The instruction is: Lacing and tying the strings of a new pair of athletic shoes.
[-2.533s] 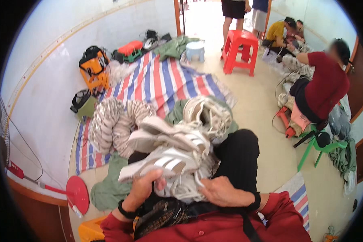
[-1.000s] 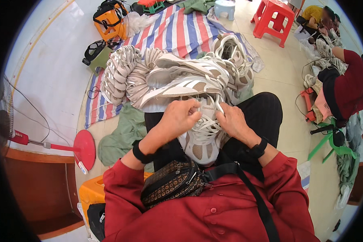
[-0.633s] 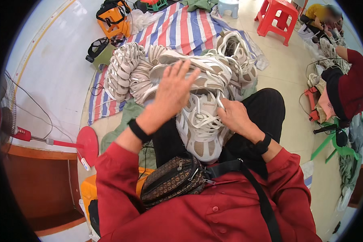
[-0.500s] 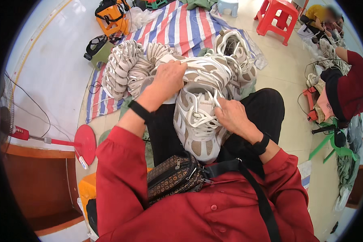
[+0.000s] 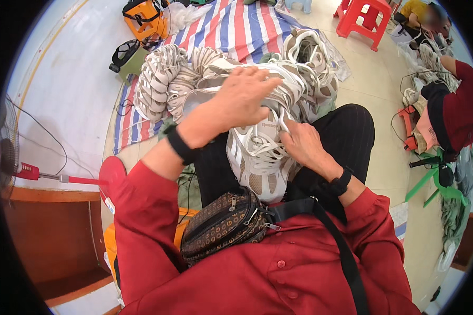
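A white and beige sneaker with loose white laces rests on my lap, toe pointing toward me. My right hand pinches the right edge of its opening, near the laces. Just above the sneaker's far end, my left hand is spread with its fingers stretched out, holding nothing. Beyond it, another sneaker of the same kind lies sideways, partly hidden by that hand. A further sneaker stands behind on the right. Stacked rows of similar shoes lie to the left.
A striped plastic sheet covers the floor ahead. A red stool stands at the far right, an orange stool at the far left. To my left is a fan with a red base. Other people sit among shoes at right; a patterned waist bag lies against me.
My left hand has let go of the sideways sneaker, moved right and opened out over the shoes. My right hand stays on the lap sneaker's edge. The view has shifted slightly.
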{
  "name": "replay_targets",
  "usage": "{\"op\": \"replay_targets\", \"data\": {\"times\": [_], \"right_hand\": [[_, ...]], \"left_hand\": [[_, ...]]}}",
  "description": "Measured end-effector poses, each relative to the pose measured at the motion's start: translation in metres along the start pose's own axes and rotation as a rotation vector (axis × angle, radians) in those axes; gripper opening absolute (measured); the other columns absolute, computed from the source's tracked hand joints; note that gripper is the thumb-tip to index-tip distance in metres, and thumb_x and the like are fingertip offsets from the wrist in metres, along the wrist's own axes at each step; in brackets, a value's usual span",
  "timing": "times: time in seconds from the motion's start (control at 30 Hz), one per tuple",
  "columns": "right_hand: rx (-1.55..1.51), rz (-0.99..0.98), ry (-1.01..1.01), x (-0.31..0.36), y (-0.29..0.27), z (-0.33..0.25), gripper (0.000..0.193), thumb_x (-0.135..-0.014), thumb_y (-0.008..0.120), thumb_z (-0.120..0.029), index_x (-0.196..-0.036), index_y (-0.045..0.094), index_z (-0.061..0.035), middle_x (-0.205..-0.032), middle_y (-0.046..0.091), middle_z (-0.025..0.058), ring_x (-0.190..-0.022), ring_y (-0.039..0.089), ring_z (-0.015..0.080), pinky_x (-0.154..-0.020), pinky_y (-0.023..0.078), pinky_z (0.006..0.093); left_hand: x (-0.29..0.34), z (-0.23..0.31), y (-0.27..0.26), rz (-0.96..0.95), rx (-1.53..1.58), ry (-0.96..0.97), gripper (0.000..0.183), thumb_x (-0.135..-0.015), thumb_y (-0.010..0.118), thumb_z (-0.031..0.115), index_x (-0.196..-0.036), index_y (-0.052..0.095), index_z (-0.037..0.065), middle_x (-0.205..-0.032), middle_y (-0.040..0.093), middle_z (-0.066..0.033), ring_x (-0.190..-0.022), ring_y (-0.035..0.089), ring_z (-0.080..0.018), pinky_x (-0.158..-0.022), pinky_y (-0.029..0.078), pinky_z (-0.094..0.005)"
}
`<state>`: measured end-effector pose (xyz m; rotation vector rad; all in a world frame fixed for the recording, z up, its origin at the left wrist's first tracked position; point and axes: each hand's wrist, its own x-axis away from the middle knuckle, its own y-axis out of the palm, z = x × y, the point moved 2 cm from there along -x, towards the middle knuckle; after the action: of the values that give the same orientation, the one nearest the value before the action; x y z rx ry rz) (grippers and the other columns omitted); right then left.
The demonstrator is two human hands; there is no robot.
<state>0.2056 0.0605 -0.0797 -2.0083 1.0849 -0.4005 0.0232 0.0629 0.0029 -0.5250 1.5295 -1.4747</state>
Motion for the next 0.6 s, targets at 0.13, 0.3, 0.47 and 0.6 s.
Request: {"op": "replay_targets", "data": {"times": [0.13,0.3,0.47,0.6], "right_hand": [[0.022,-0.018,0.008,0.003,-0.003,-0.007,0.024,-0.08,0.05,-0.016,-0.087,0.058,0.0054,-0.069,0.059,0.0305,-0.069,0.06,0.0485,-0.068,0.048,0.0551],[0.033,-0.005,-0.018,0.012,-0.009,-0.012,0.022,-0.084,0.051,-0.017,-0.084,0.057,0.0046,-0.067,0.059,0.0292,-0.066,0.059,0.048,-0.065,0.047,0.0545],[-0.093,0.005,0.02,0.024,-0.01,-0.007,0.023,-0.085,0.051,-0.018,-0.082,0.055,0.0042,-0.067,0.058,0.0287,-0.066,0.059,0.047,-0.064,0.046,0.0533],[-0.22,0.034,0.014,0.027,-0.006,0.0,0.025,-0.086,0.051,-0.02,-0.081,0.056,0.004,-0.067,0.058,0.0284,-0.067,0.059,0.0463,-0.064,0.046,0.0529]], "left_hand": [[-0.019,-0.021,0.031,-0.074,-0.232,0.051,0.051,-0.072,0.063,0.011,-0.122,0.056,0.009,-0.113,0.06,-0.0147,-0.102,0.059,-0.0295,-0.087,0.048,-0.0403],[-0.055,-0.062,0.028,-0.119,-0.17,0.035,0.039,-0.069,0.06,0.006,-0.107,0.068,0.012,-0.085,0.068,-0.0161,-0.08,0.065,-0.034,-0.073,0.052,-0.0432],[-0.038,-0.093,0.034,-0.043,-0.135,-0.051,0.033,-0.069,0.057,0.004,-0.098,0.071,0.01,-0.081,0.067,-0.0181,-0.079,0.064,-0.0375,-0.073,0.051,-0.0452],[-0.011,-0.099,0.04,-0.011,-0.092,-0.145,0.035,-0.069,0.056,0.004,-0.101,0.069,0.008,-0.087,0.067,-0.0201,-0.083,0.063,-0.0381,-0.076,0.05,-0.0454]]}}
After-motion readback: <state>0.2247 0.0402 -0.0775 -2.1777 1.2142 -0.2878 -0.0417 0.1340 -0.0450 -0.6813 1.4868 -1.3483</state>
